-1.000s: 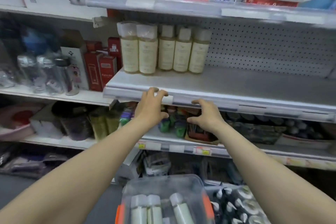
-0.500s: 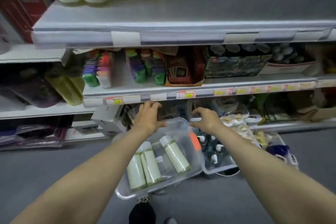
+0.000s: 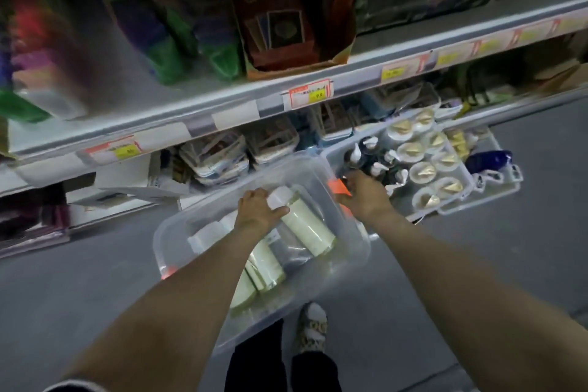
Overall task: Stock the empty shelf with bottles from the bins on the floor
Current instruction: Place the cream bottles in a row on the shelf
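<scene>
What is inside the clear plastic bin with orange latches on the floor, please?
Cream cylindrical bottles with white caps lie in the clear plastic bin: the left hand grips one, and others lie under the left forearm, which hides their number.

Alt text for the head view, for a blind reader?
The left hand grips a cream bottle lying in a clear bin on the floor, while the right hand grips the bin's rim by its orange latch. Stocked shelves stand behind.

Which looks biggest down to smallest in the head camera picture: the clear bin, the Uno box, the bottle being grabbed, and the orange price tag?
1. clear bin
2. Uno box, though its shelf is nearer the camera, which may make it look bigger
3. bottle
4. price tag
</scene>
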Available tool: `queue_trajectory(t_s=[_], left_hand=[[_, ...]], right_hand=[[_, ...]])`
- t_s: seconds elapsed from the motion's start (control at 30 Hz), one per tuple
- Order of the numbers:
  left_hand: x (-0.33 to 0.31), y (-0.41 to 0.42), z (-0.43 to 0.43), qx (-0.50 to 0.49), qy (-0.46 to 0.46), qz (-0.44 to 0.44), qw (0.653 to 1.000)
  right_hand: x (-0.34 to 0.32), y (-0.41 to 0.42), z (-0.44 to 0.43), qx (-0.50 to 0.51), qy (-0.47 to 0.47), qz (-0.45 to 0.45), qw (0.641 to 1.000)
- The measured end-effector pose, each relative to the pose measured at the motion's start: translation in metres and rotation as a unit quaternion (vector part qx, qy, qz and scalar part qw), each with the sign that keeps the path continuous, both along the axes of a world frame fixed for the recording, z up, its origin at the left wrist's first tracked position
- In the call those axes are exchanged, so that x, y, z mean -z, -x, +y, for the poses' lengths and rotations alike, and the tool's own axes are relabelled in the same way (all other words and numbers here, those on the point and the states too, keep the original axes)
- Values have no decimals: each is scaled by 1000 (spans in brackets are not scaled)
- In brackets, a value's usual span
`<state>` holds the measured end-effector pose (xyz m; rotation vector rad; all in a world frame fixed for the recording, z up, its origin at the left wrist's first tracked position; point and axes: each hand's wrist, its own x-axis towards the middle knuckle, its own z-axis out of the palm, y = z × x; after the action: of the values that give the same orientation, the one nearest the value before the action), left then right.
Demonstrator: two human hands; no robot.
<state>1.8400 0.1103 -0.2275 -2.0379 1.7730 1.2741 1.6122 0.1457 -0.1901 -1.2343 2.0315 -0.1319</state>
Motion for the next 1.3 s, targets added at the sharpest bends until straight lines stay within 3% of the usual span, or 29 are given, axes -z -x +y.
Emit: queue_trajectory(t_s=[0.4, 0.67, 0.87, 1.17, 1.3], left_hand=[[91, 13, -16, -153, -113, 55, 980], [119, 20, -20, -313, -169, 136, 924], [128, 35, -30, -342, -207, 175, 900], [138, 40, -22, -423, -233, 297, 824], [141, 32, -24, -401, -263, 318, 818]], right_hand=[[35, 9, -6, 83, 35, -82, 993], [38, 10, -4, 107, 52, -107, 987], [40, 10, -3, 124, 63, -131, 982], [45, 9, -1, 139, 74, -137, 978], [46, 9, 1, 151, 82, -140, 975]])
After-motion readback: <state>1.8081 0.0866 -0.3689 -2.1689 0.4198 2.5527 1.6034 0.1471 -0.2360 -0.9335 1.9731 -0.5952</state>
